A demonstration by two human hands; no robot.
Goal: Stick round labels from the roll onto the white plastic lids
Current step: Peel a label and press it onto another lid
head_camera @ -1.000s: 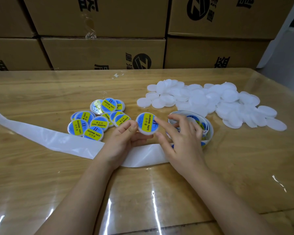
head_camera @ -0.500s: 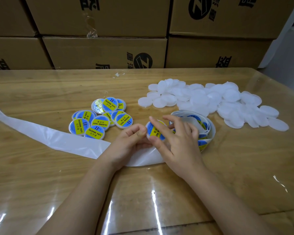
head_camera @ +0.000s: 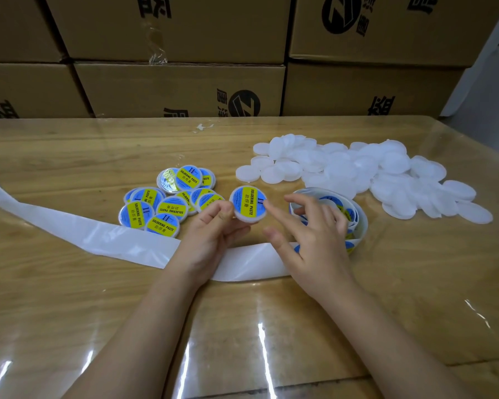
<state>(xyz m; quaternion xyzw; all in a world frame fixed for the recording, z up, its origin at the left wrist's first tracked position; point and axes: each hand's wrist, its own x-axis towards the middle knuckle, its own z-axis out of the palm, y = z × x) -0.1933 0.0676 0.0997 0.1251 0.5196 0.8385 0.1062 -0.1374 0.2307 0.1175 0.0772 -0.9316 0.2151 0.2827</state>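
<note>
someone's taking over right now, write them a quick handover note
Left hand pinches a labelled lid; right hand open, index fingertip at the lid's edge.
Done: a small pile of labelled lids, left of the held one.
Left: the heap of blank lids at the far right.
The label roll sits by the right hand; its spent backing strip trails left.

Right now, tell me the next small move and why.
Probably drop the labelled lid onto the finished pile just left of it. The left hand pinches it, its blue-and-yellow label already looks flat and centred, and the right hand is open beside it, free to fetch a blank lid.
</note>
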